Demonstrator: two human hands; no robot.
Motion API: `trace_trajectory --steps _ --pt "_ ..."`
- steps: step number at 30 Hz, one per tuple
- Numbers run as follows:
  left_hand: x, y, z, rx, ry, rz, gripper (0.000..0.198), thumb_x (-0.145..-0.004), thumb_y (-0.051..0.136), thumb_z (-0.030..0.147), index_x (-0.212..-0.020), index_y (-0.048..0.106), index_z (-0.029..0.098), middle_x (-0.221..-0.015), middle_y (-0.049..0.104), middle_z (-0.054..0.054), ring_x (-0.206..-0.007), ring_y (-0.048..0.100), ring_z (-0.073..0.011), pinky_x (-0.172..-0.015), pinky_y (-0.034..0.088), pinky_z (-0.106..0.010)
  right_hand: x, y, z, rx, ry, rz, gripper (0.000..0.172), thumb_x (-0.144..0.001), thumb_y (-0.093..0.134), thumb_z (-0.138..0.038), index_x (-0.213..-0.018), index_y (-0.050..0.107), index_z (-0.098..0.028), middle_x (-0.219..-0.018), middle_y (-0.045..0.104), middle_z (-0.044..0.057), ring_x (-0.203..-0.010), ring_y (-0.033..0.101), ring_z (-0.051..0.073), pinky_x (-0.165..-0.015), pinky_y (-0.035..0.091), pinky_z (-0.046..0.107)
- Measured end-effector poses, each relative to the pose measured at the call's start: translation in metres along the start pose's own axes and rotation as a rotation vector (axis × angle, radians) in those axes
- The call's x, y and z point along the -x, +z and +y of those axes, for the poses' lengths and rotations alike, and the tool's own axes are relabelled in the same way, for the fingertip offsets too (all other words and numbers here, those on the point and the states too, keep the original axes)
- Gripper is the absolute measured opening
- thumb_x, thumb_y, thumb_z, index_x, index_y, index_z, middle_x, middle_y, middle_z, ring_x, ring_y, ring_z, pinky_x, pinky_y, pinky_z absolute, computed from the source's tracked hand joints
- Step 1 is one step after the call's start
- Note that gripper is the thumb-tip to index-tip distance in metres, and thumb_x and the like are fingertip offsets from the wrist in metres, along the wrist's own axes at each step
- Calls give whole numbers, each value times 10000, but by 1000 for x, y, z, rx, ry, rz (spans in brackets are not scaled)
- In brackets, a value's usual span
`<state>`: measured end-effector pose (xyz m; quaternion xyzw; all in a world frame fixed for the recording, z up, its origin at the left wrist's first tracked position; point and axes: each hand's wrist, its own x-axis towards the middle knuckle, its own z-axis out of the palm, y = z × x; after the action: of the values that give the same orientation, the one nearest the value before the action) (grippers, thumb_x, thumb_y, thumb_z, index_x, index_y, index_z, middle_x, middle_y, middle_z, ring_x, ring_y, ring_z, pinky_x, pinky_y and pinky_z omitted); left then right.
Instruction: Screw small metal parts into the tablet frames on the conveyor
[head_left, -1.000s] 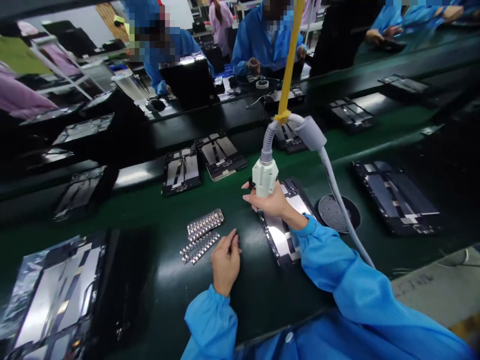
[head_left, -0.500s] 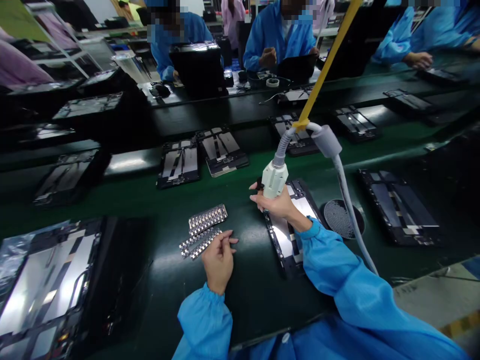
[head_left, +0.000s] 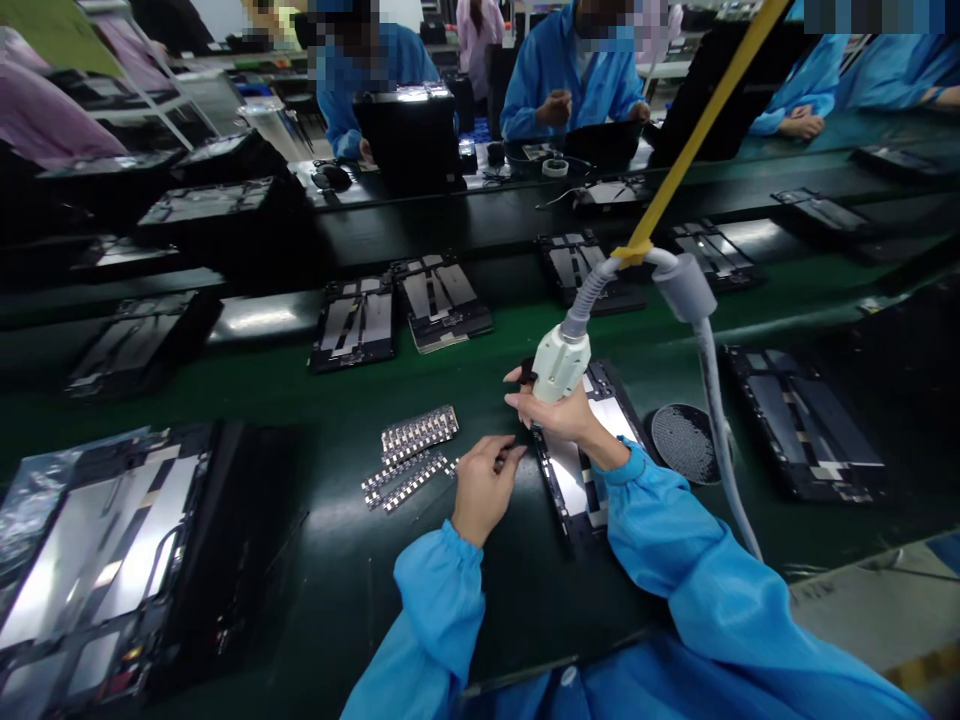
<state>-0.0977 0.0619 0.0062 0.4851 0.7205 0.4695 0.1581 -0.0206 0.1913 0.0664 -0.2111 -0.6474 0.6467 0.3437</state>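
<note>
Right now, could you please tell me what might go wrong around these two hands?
The small strips lie close to the left hand, so it might nudge them out of place. The right hand holds the white tool close to a tablet, so a slip could perhaps mark it.

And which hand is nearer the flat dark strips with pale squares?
Left. The left hand is just right of the strips; the right hand is farther right, around the pale-green faceted tool.

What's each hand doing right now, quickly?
Left hand: partly curled; whether it holds anything cannot be told.
Right hand: closed around a pale faceted plastic tool.
</note>
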Motion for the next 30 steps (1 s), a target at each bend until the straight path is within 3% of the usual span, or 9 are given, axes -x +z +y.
trace_trajectory --steps 6,17,30 --pt "-18 9 7 17 48 -44 81 -820 635 206 -862 695 170 -854 699 -38 -672 632 -132 -608 509 -238 4 4 -10 -80 45 -22 266 -653 753 -264 -856 614 -163 -476 526 -75 -385 489 89 -431 448 247" --pt "-18 12 5 45 53 -25 111 -807 603 179 -707 649 167 -679 660 -8 -587 590 -125 -558 449 -230 6 7 -14 -90 68 -2 249 -648 755 -267 -835 625 -165 -454 527 -70 -391 490 97 -433 449 255" --pt "-14 14 0 123 3 -8 87 -788 660 238 -829 685 166 -769 691 -20 -593 613 -102 -552 505 -211 5 1 -10 -73 38 18 279 -677 744 -290 -880 603 -160 -460 536 -74 -381 505 97 -433 451 253"
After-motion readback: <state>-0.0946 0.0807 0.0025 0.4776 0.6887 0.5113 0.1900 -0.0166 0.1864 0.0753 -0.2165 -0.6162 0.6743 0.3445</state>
